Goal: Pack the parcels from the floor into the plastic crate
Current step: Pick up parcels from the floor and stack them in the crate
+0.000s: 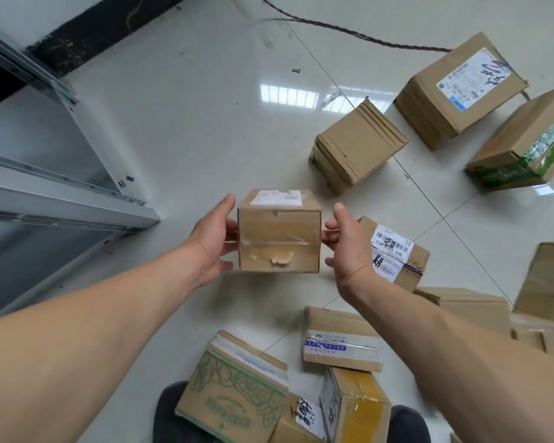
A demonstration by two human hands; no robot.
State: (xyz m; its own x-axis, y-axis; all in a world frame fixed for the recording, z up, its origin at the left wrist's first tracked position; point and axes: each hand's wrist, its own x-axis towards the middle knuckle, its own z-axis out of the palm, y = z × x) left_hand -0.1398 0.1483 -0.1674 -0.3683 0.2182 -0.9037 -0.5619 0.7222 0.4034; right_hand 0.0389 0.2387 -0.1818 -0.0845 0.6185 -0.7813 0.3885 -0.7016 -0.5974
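Observation:
I hold a small cardboard parcel (279,241) with a white label on top in the air above the floor, between both hands. My left hand (211,238) grips its left side, thumb at the top edge. Fingertips of my right hand (347,247) touch the parcel's right side, with the thumb raised. More parcels lie on the floor: a plain one (355,148), a labelled one (458,91), one with green tape (525,145), and one (397,254) just behind my right hand. No plastic crate shows in this view.
A grey metal rack frame (61,206) stands on the left. A dark cable (349,30) runs across the tiled floor at the back. Near my dark shoes (170,414) lie a green-printed box (237,388), a blue-taped box (339,340) and a yellow-taped box (362,407).

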